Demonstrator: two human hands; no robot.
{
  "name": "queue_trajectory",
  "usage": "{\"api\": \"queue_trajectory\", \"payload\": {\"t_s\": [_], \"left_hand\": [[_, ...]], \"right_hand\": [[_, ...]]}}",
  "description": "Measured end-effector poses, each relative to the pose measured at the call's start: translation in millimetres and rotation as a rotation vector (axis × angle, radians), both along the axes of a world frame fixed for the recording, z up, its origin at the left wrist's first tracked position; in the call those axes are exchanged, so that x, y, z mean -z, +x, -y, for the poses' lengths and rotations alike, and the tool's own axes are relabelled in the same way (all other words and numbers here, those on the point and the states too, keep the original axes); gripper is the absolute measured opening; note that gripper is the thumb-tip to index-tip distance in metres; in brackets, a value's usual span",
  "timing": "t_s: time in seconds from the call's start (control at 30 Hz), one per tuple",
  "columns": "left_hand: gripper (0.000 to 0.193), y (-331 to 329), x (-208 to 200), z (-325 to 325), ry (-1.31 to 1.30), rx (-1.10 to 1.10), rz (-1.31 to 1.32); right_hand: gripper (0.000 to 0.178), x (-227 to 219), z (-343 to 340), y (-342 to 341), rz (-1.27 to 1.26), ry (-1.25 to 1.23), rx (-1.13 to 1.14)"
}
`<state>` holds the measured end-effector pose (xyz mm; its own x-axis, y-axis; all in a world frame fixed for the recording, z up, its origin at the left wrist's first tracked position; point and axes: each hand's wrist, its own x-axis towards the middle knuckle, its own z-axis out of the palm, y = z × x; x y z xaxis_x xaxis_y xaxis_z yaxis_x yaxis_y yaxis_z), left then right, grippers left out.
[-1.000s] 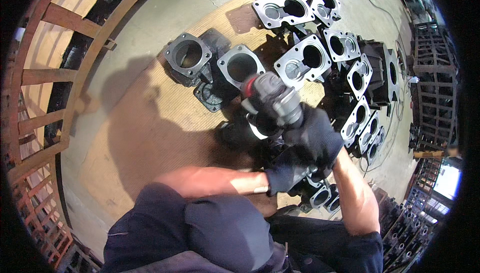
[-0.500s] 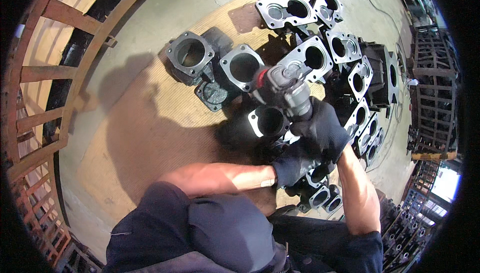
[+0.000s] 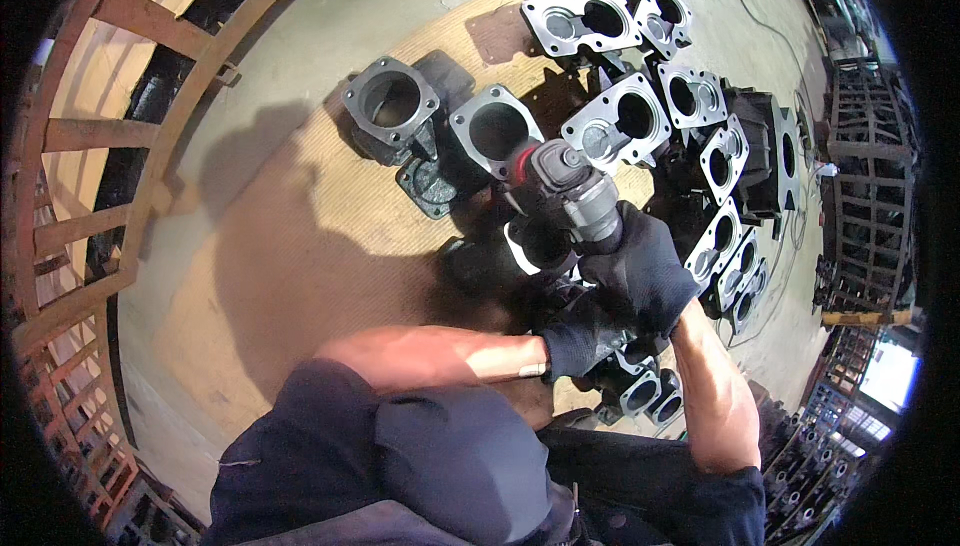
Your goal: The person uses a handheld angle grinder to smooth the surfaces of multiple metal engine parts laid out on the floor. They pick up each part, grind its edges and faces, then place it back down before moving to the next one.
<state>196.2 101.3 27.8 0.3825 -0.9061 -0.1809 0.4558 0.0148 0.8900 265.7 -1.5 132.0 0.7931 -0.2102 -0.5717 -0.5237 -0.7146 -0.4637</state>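
My right hand (image 3: pixel 645 276), in a dark glove, is wrapped round an angle grinder (image 3: pixel 580 186) with a grey metal head and a red part on its left side. The grinder's head is over the gap between upright metal castings, just right of a square-flanged casting (image 3: pixel 497 133) and above another casting (image 3: pixel 524 246) with a round bore. My left hand (image 3: pixel 583 344), gloved too, is below and left of the right one, its fingers closed and mostly hidden. What it grips, beside a dark casting, I cannot make out.
Several flanged castings (image 3: pixel 612 126) stand in rows to the right on a ribbed tan sheet (image 3: pixel 300 276). Another casting (image 3: pixel 391 101) stands at the left. Brown metal racks (image 3: pixel 95 136) line the left side, dark crates (image 3: pixel 868 166) the right. A cable (image 3: pixel 790 236) lies on the floor.
The castings on the left sit slightly farther right in the picture. The grinder's head has turned a little and looks less blurred. Both hands keep nearly the same place and grip.
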Motion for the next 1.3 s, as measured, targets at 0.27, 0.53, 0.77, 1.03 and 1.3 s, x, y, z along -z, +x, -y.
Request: {"api": "queue_trajectory", "payload": {"t_s": [0.27, 0.53, 0.77, 1.03, 1.3], "left_hand": [[0.039, -7, 1, -15, 0.147, 0.016, 0.166], [0.043, 10, -15, 8, 0.034, 0.171, 0.195], [0.057, -22, -7, -4, 0.005, 0.176, -0.407], [0.031, 29, -26, -3, 0.018, 0.171, -0.220], [0.023, 40, -6, 31, -0.141, -0.143, -0.122]], "right_hand": [[0.057, -4, -25, 5, -0.054, -0.089, -0.120], [0.046, -9, 3, -4, 0.018, -0.033, -0.007], [0.049, -19, -12, -15, -0.024, -0.072, -0.042], [0.043, -9, 5, 2, 0.023, 0.013, 0.037], [0.037, 13, 33, 26, 0.129, 0.060, 0.037]]}}
